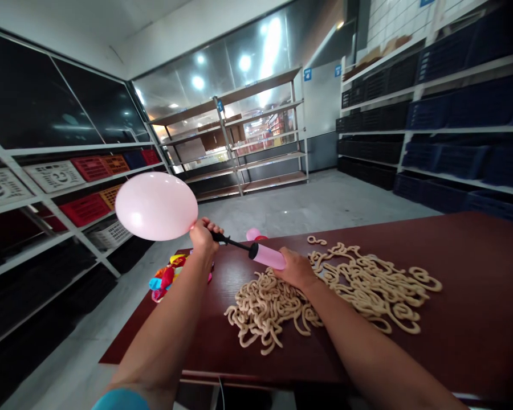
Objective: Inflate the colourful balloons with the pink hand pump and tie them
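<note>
A pale pink balloon (156,206), swollen with air, sits at the left end of a hand pump. My left hand (204,236) is closed around the balloon's neck and the pump's black end, and the fingers hide where the two meet. My right hand (297,267) is wrapped round the pink barrel of the balloon pump (268,256). Between the hands, the pump's black rod shows, drawn out of the barrel. Under and beside my right hand lies a heap of beige, curled, rope-like pieces (269,307). Deflated coloured balloons (166,277) lie beyond my left forearm.
The dark red table (474,273) extends to the right. A small pink round thing (253,234) and something red lie near its far edge. Shelves with crates (89,167) stand at left, more dark crates (447,111) at right. A mostly bare metal rack (273,185) stands at the back.
</note>
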### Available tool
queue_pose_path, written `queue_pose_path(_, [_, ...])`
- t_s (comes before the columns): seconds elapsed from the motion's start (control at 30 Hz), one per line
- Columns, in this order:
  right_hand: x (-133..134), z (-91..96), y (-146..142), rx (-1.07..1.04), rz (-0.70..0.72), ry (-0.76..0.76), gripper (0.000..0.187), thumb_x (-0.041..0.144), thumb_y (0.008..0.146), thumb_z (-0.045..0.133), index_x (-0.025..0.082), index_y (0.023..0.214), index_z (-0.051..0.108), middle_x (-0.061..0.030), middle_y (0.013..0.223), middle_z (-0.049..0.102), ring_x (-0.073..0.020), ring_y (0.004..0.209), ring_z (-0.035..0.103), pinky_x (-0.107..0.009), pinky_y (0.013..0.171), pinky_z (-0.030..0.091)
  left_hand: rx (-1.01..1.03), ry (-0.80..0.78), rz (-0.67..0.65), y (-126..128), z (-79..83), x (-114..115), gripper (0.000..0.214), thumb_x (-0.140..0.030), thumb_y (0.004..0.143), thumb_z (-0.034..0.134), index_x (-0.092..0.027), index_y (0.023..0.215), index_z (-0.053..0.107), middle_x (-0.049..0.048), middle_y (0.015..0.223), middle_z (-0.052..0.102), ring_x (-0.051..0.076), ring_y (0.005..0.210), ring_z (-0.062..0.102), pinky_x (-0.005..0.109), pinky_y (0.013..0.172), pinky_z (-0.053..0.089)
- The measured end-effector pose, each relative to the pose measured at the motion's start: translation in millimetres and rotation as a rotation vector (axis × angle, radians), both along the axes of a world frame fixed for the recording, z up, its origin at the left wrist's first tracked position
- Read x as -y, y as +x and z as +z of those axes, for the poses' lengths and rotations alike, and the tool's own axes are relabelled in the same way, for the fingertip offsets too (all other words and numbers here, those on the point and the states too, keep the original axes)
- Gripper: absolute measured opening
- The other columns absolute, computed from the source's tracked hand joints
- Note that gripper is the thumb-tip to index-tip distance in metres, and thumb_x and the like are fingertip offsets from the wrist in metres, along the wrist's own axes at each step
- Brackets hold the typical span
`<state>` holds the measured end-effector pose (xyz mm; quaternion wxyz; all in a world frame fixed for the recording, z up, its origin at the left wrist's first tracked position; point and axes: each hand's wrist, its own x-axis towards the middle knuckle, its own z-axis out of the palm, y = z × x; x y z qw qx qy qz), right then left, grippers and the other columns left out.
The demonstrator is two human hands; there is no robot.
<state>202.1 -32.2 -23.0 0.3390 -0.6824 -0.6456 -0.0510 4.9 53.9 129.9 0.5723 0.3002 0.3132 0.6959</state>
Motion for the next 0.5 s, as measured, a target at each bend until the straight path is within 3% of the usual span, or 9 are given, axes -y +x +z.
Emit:
queue_pose_path(0.17, [2.5, 2.1, -4.1, 0.035, 0.014, -0.016, 0.036, 0.041, 0.063, 0.066, 0.02, 0.088, 0.051, -0.0045, 0.082, 0.063, -0.0193, 0.076, 0.059, -0.026, 0.06, 0.033, 0.022, -0.053, -0.051, 34.4, -39.1, 11.8, 0.01, -0.011, 0.063, 0.041, -0.019, 0.063, 0.035, -0.0077, 0.042, 0.025, 0.008, 0.033, 0.031, 0.022, 0.04, 0.03])
queue_pose_path(0.27, [3.3, 3.1, -4.5, 0.038, 0.014, -0.026, 0.037, 0.042, 0.063, 0.066, 0.02, 0.089, 0.051, -0.004, 0.082, 0.063, -0.0194, 0.076, 0.059, -0.026, 0.06, 0.033, 0.024, -0.06, -0.044, 45.0, -50.6, 14.9, 0.009, -0.011, 0.062, 0.041, -0.019, 0.062, 0.036, -0.0071, 0.041, 0.027, 0.009, 0.034, 0.034, 0.023, 0.042, 0.031])
queue_pose_path(0.37, [3.6, 3.9, -3.8, 0.019, 0.025, -0.009, 0.034, 0.041, 0.065, 0.064, 0.02, 0.09, 0.052, -0.0036, 0.082, 0.063, -0.0187, 0.075, 0.059, -0.026, 0.06, 0.033, 0.014, -0.061, -0.045, 42.1, -46.9, 14.1, 0.009, -0.011, 0.061, 0.04, -0.019, 0.063, 0.037, -0.0068, 0.041, 0.029, 0.009, 0.034, 0.034, 0.023, 0.042, 0.032])
queue_pose_path(0.5, [1.8, 3.1, -0.8, -0.004, 0.054, 0.022, 0.032, 0.038, 0.064, 0.063, 0.02, 0.088, 0.052, -0.0037, 0.083, 0.063, -0.0189, 0.076, 0.059, -0.026, 0.06, 0.034, -0.001, -0.053, -0.029, 19.1, -20.7, 7.6, 0.011, -0.01, 0.062, 0.041, -0.019, 0.063, 0.036, -0.0074, 0.042, 0.026, 0.009, 0.033, 0.032, 0.024, 0.041, 0.032])
